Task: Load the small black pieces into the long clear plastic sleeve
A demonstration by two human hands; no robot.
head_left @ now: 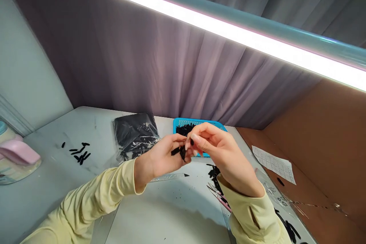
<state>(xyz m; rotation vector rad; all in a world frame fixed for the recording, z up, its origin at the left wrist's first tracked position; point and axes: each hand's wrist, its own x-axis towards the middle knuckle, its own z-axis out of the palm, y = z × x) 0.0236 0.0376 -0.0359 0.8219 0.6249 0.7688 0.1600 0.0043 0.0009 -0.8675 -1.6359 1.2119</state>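
My left hand (164, 155), palm turned up, cradles a few small black strips (182, 151) with its fingers curled beside them. Thumb and forefinger of my right hand (219, 146) pinch a small black piece (192, 142) right over the left fingertips. The two hands meet, and the right one hides part of the left fingers. Behind them stands a blue basket (175, 122) with a heap of black strips (185, 128). Beneath my right wrist lie pink-handled scissors (222, 201) and more black strips (213, 173), partly covered by the sleeve.
A clear plastic bag with black contents (135, 131) lies behind my left hand. A clear ruler (168, 177) rests under it. Loose black strips (81, 156) and a pink-handled container (20, 156) are at left. At right is a printed sheet (274, 164). A lamp (228, 30) hangs overhead.
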